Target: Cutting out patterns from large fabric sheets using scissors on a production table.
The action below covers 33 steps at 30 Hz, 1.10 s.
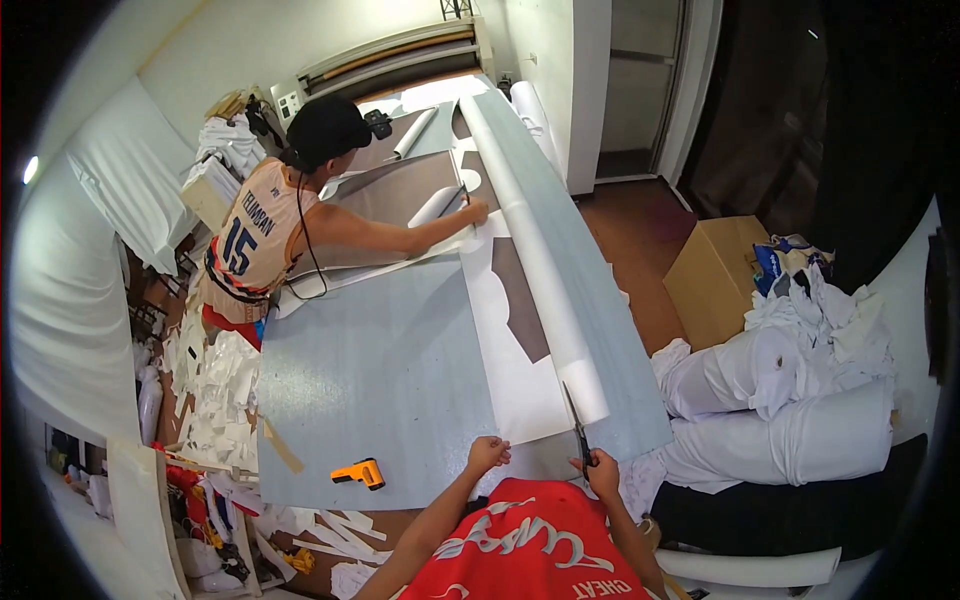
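Note:
My right hand (pixel 603 474) is closed round the handles of a pair of scissors (pixel 579 430) with dark blades, at the near edge of the table (pixel 370 400). Its blades point away from me, over the near end of a long white paper roll (pixel 545 300). Beside the roll lies a white printed sheet (pixel 525 397) with dark grey-brown shapes. At that sheet's near left corner is my left hand (pixel 488 453), its fingers curled closed. Whether they pinch the corner, I cannot make out. An orange and black handheld tool, shaped like a pistol (pixel 360 473), lies left of it.
Across the table on the left, a co-worker (pixel 265 215) in a cap leans over the sheets, one hand (pixel 476 211) on them. A wide roller machine (pixel 390 60) stands at the far end. Fabric rolls (pixel 780 440) and a cardboard box (pixel 710 265) are at right; paper scraps (pixel 225 390) litter the left.

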Each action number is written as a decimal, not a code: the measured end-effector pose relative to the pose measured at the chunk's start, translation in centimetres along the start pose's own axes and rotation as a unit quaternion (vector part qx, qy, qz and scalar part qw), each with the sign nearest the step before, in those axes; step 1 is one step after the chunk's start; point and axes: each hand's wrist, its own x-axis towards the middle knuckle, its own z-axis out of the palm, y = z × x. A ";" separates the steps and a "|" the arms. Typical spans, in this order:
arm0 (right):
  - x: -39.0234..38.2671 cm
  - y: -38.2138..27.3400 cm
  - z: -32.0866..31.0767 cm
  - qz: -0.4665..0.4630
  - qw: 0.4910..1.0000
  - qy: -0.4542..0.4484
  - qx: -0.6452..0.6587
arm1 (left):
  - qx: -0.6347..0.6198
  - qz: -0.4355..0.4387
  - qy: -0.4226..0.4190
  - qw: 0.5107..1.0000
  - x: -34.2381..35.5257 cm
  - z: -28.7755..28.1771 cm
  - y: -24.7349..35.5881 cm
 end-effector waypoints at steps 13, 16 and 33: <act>-2.2 1.3 1.1 0.083 0.994 -0.065 0.014 | 0.014 -0.022 -0.052 0.998 0.9 -0.3 -1.4; -2.6 2.9 1.1 0.054 0.994 -0.098 0.005 | 0.007 0.044 -0.041 0.998 1.6 -1.0 -3.3; -7.4 7.6 -2.7 0.201 0.907 -0.275 0.247 | -0.071 -0.003 -0.067 0.995 -0.3 -0.6 -0.2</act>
